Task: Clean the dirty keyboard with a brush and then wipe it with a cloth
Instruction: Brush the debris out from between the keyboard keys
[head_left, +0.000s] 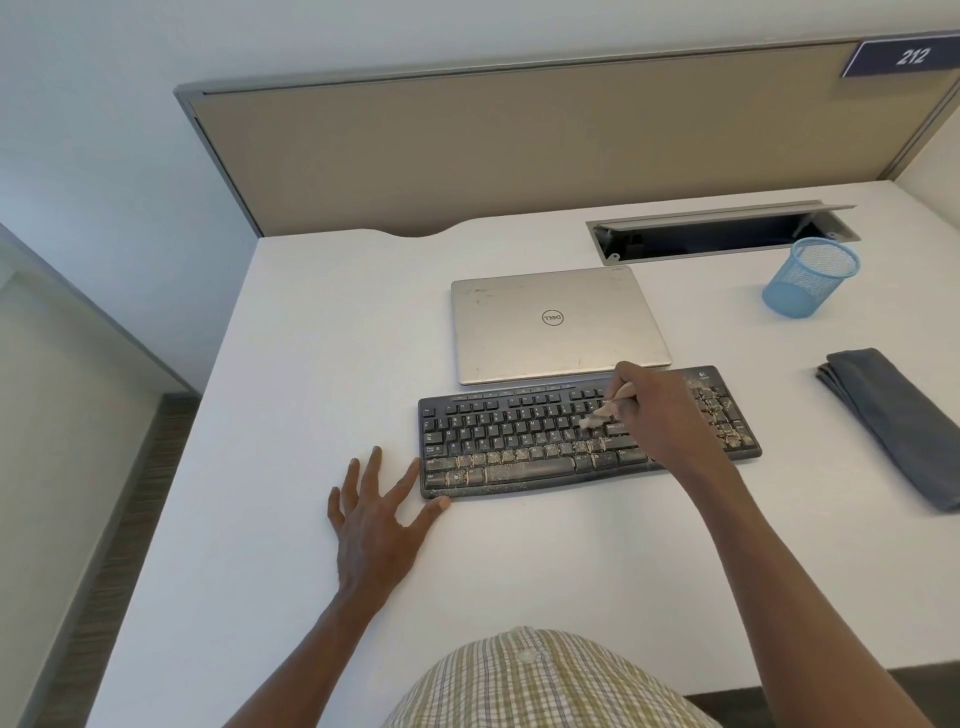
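Hiding most of the brush, the right hand curls its fingers round the pale handle, so only a short stretch of handle and the light bristle tip show; the bristles look blurred where they meet the keys right of the middle rows. That hand and its forearm also cover part of the keyboard's right half. The left hand lies flat on the white counter with fingers spread wide, holding nothing; its thumb tip touches the near left corner of the keyboard, and the forefinger lies just beside the left end.

Black and dusted with tan grit, thickest on the near rows and the right-hand block of keys, the keyboard sits near the counter's middle with its long axis running left to right, the space bar toward the person. A closed silver laptop lies just behind it. The brush slants from the hand down and leftward to the keys. Well apart at the right, a folded dark grey cloth lies with its near end cut off by the frame edge. A blue mesh cup stands farther back.
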